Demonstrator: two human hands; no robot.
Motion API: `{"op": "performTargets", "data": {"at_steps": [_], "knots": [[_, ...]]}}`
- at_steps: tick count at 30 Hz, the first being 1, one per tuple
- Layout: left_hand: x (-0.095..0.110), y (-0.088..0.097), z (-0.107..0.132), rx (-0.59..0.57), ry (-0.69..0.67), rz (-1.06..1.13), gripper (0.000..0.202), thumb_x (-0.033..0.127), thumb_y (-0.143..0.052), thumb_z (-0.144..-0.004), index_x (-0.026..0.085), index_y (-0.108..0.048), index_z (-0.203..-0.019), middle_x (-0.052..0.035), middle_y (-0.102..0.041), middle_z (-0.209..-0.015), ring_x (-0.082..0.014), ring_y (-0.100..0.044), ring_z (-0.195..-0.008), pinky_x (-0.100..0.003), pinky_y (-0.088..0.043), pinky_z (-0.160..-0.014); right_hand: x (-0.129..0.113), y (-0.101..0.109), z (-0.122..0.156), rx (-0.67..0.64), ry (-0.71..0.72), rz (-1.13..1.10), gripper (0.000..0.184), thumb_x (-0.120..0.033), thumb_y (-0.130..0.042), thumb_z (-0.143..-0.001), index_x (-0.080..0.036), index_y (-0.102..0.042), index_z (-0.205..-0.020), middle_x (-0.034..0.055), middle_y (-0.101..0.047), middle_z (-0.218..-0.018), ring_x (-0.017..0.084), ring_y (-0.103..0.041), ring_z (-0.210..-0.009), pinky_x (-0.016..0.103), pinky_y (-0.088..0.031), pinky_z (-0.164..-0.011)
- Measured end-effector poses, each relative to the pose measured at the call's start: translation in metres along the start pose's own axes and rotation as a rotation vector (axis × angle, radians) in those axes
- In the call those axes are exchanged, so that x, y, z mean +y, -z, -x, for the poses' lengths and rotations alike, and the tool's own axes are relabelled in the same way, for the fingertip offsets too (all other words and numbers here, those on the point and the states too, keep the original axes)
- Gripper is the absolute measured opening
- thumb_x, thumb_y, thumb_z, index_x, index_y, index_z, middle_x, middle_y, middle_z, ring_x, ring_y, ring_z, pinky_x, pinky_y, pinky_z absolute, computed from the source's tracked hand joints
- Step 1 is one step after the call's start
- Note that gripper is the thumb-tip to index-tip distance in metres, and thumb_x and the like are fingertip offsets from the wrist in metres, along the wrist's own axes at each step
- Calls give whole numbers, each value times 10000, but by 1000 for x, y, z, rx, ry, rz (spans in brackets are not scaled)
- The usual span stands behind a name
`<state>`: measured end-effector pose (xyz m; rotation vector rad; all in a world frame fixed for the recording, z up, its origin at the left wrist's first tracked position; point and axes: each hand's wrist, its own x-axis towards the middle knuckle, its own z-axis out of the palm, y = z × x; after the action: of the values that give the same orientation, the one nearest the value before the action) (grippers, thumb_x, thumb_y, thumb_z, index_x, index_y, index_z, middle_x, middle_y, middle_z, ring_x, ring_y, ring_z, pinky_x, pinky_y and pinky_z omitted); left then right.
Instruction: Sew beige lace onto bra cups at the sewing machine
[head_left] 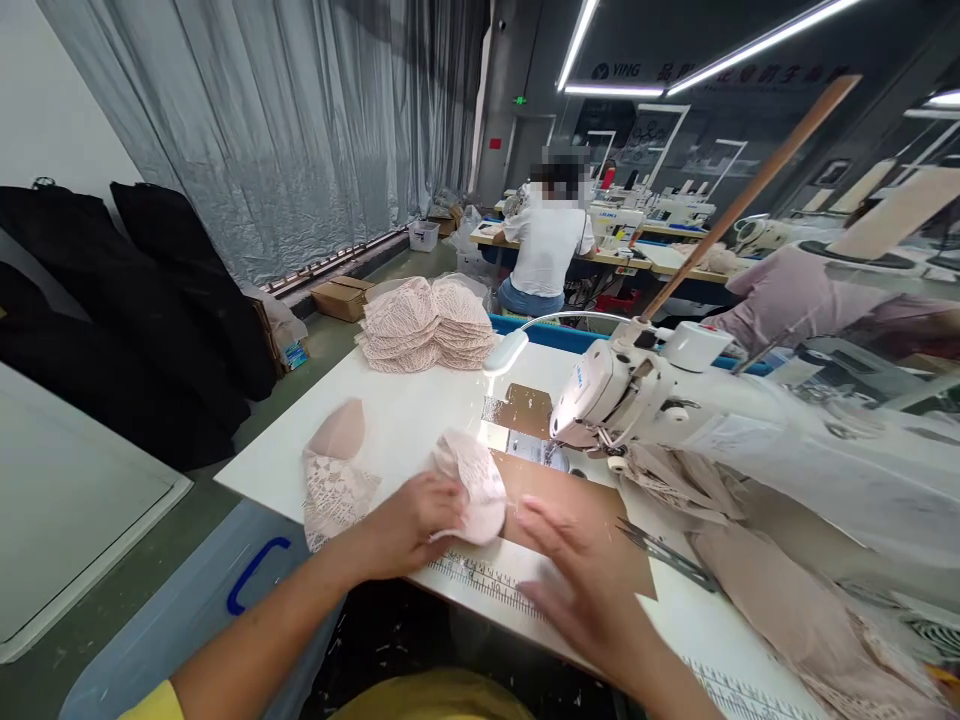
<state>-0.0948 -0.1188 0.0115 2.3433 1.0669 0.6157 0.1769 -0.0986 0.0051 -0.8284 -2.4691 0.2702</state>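
Observation:
My left hand (409,525) is closed on a pale pink lace bra cup (472,480) on the white sewing table (405,405). My right hand (589,575) lies just right of the cup with its fingers stretched out, blurred by motion, holding nothing I can see. Another lace-and-foam cup piece (337,470) hangs over the table's left edge beside my left wrist. The sewing machine's head (607,390) stands a little beyond my hands, over a shiny needle plate (525,445).
A stack of pink lace cups (427,325) sits at the table's far end. Beige fabric (787,580) is heaped at the right, scissors (660,550) beside it. A printed ruler (487,580) runs along the near edge. A person in white (547,245) sits ahead. Black bags (135,300) line the left.

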Motion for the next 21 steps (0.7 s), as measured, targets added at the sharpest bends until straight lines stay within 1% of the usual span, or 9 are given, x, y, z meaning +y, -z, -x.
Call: {"op": "performTargets", "data": {"at_steps": [2,3,6,8,10,12,14,18,21], "knots": [[13,-1,-8,-91,-67,140,238,304,-487,-935,163,-678,-928,-52,-697,-860,-177,-633,-829,-257,-461,-805,-23,-6,-12,-93,2,-230,557,-226,-592,-823,-245,-432,-1356,109,-601,-1263,263,-570,-1129,391,-472,-924],[18,1,-10,-141,-76,198,264,337,-484,-940,158,-677,-923,-28,-676,-782,-142,-612,-721,-216,-454,-706,-31,-7,-15,-140,-63,-352,466,-208,-549,-844,-243,-477,-1303,83,-652,-1161,229,-617,-1013,342,-495,-848],[17,8,-22,-178,-21,250,383,445,-450,-944,140,-669,-873,1,-625,-692,-115,-567,-641,-185,-417,-595,-37,-2,-13,-298,-345,-645,130,-271,-516,-867,-194,-613,-907,5,-642,-777,149,-576,-685,234,-449,-608],[3,13,-41,-108,80,152,447,480,-371,-960,145,-661,-902,-20,-654,-778,-141,-596,-738,-205,-453,-670,-34,5,-8,-310,-435,-819,245,-397,-570,-822,-170,-571,-732,-8,-559,-681,126,-497,-610,221,-392,-549],[-18,15,-69,1,231,-57,444,448,-296,-979,173,-627,-1091,-61,-658,-1083,-187,-592,-1005,-267,-446,-897,-31,11,-1,-261,-440,-995,348,-506,-619,-744,-163,-569,-729,0,-535,-704,121,-461,-606,226,-376,-544],[-39,15,-99,34,292,-130,472,423,-335,-960,150,-497,-1309,-139,-472,-1395,-278,-414,-1289,-412,-291,-1091,-29,15,6,-201,-444,-1130,409,-560,-645,-682,-163,-600,-769,7,-536,-710,123,-455,-596,226,-370,-526],[-53,11,-122,-1,302,-163,567,458,-362,-938,137,-394,-1403,-173,-302,-1510,-344,-235,-1399,-534,-156,-1129,-28,19,16,-128,-507,-1207,454,-580,-668,-646,-168,-635,-834,12,-560,-687,139,-490,-590,238,-396,-526],[-41,-8,-126,-148,164,-164,646,531,-447,-887,174,-392,-1423,-142,-239,-1545,-351,-147,-1432,-557,-91,-1138,-24,44,45,69,-689,-1115,527,-598,-650,-696,-175,-649,-1010,46,-641,-684,224,-612,-633,331,-489,-572],[-6,-20,-87,-292,-99,-34,580,486,-507,-880,225,-449,-1395,-90,-322,-1519,-312,-209,-1426,-508,-109,-1156,-17,74,61,264,-655,-570,423,-542,-563,-830,-191,-662,-1045,95,-684,-764,273,-647,-691,372,-521,-563]]}}
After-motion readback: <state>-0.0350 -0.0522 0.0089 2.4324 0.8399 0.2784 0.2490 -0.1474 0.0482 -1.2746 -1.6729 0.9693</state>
